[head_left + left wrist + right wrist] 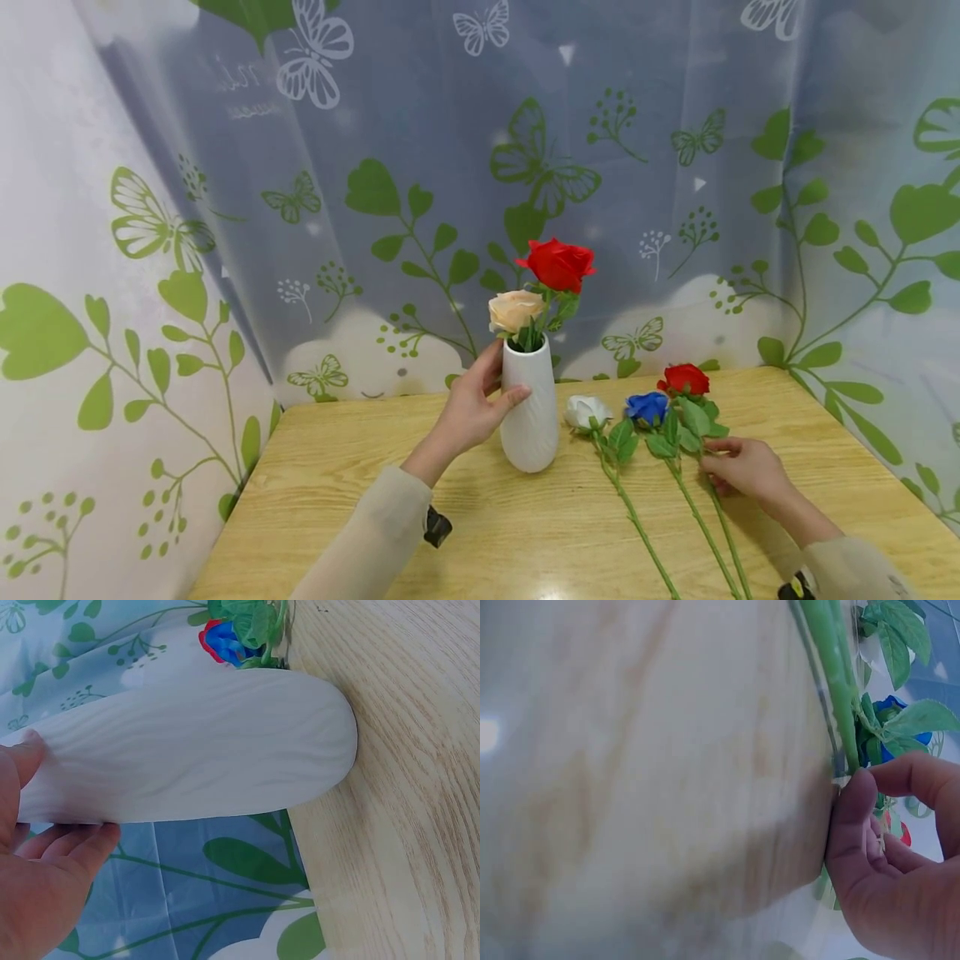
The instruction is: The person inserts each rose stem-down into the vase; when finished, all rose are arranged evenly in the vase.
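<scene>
A white ribbed vase (529, 425) stands upright on the table, gripped near its neck by my left hand (471, 412), with the thumb across the front and the fingers round the far side. In its mouth are a peach rose (516, 312) and a taller red rose (558, 265). To the right, my right hand (747, 473) pinches the green stem of a second red rose (685, 379), just below its leaves, between thumb and forefinger. That rose lies on the table beside a blue rose (647, 407). The left wrist view has the vase (202, 746) filling its middle.
Between the vase and the blue rose lies a white rose (587, 412), its stem running toward the front edge. The wooden table (322, 467) backs onto a curtain (420, 125) printed with leaves and butterflies, which also hangs at both sides.
</scene>
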A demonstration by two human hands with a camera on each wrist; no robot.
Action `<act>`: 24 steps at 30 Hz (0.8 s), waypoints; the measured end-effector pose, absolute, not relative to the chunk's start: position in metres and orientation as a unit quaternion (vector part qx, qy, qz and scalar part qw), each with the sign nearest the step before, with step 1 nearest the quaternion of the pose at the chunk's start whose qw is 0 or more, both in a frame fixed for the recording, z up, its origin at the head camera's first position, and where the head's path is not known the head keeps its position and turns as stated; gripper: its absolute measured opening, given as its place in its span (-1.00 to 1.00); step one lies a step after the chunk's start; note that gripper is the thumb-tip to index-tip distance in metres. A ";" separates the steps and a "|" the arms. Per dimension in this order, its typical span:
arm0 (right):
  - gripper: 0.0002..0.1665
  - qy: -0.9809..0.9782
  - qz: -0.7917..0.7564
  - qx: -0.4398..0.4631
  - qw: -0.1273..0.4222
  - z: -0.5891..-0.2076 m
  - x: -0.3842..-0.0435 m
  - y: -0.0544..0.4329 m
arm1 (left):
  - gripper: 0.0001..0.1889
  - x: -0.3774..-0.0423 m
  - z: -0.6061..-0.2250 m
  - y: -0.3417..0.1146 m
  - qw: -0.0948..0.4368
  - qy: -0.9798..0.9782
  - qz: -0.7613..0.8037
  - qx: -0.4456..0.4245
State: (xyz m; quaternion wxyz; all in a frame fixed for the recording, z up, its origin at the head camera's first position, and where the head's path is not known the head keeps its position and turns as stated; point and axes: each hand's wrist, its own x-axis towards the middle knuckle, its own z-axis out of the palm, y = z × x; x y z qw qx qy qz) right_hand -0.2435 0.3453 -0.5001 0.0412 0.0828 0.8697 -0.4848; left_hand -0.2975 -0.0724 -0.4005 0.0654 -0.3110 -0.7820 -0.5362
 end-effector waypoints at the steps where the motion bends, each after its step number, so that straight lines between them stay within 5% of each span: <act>1: -0.36 0.871 -0.482 0.085 0.040 -0.499 -0.244 0.344 | -0.13 -0.297 -0.400 -0.072 0.065 -0.782 -0.537 -0.310; 10: -0.23 0.888 -0.446 0.101 0.054 -0.493 -0.245 0.338 | -0.14 -0.297 -0.400 -0.073 0.070 -0.780 -0.537 -0.313; 17: -0.44 0.901 -0.428 0.067 0.014 -0.495 -0.244 0.337 | -0.13 -0.297 -0.400 -0.073 0.069 -0.781 -0.536 -0.314; 24: -0.35 0.902 -0.427 0.061 0.010 -0.497 -0.244 0.341 | -0.13 -0.298 -0.401 -0.073 0.067 -0.779 -0.537 -0.317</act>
